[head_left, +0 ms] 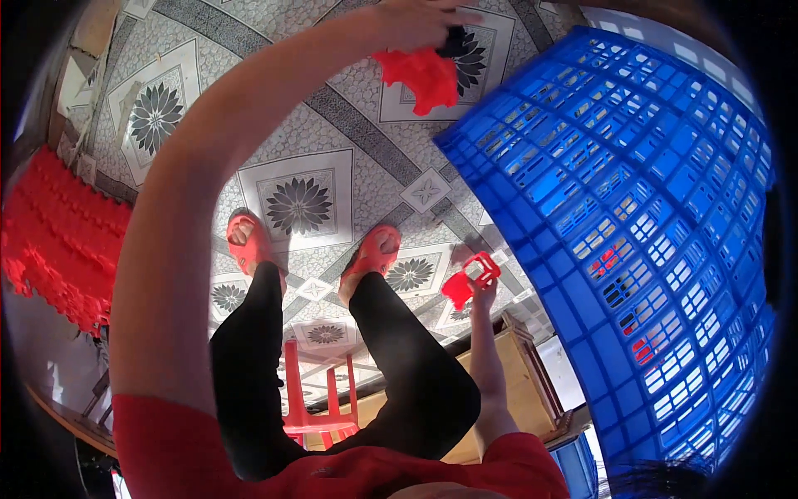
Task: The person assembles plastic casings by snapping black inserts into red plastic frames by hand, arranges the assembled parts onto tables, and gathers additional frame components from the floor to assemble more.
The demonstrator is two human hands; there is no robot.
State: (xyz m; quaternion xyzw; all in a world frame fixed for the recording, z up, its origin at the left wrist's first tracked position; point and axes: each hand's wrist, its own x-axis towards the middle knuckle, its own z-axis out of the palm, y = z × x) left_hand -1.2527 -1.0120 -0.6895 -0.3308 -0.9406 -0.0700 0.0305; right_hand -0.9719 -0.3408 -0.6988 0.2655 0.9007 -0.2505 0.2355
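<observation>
- Red piece (456,291), with a hollow loop at its 1 o'clock end, is out at about 4 o'clock, seen against the floor (366,175), which is easily the biggest thing here: greyish patterned tiles, dark flower motifs, dark bands running between them.
- Next biggest is the blue crate (573,287), all lattice, filling the view from roughly 1 to 5 o'clock. Some red and black bits show through the gaps, can't really tell what they are.
- Red stack (62,241) over at 9 o'clock, wavy edges, layers packed right up against each other. My left forearm cuts across the view just beside it.
- Wooden thing (519,382) between 4 and 5 o'clock, partly behind my right forearm. Looks like a box or drawer, not sure.
- Red stool (320,420) down at 7 o'clock, between my legs in this view.
- Red sandals (258,249), 2 of them, on my feet: 1 at 9 o'clock, the other just off centre.
- Left hand (416,25) is way up at 12 o'clock, fingers stretched toward 3. Can't tell if it's gripping anything.
- Right hand (484,299) at 4 o'clock has its fingers closed around the loop end.
- Jagged red bit (426,79) at 12 o'clock, right below the left hand.
- Small black item (453,41) by those left fingertips, too blurry to name.
</observation>
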